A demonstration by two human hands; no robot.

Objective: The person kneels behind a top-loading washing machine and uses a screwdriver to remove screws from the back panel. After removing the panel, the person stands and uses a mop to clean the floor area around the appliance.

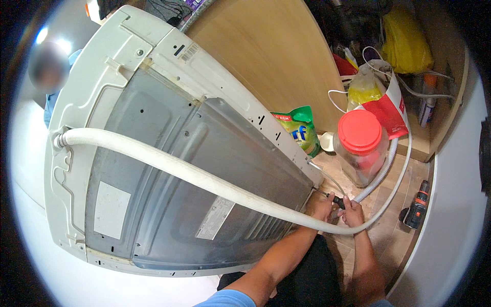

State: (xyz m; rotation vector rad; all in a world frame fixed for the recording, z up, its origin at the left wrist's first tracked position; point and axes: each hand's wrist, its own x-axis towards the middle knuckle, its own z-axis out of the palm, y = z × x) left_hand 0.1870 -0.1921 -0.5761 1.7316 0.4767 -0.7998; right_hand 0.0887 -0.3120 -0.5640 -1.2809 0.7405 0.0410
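A white washing machine (169,48) with a grey metal back panel (158,163) leans across the left and middle of the view. At its lower right corner I hold a screwdriver (337,201) with a black handle, its thin shaft pointing at the corner. My left hand (321,209) is closed around the front of the handle, near the shaft. My right hand (353,214) grips the handle's rear end. A thick white hose (204,181) arches from the machine's upper left over the panel and passes across my wrists. The screwdriver's tip is too small to make out.
Beside the machine stand a green detergent pouch (302,130) and a clear jar with a red lid (359,132). A grey corrugated hose (381,171) runs behind. A cordless drill (417,207) lies by the right wall. An open cabinet (424,138) holds bags. Another person (48,105) stands far left.
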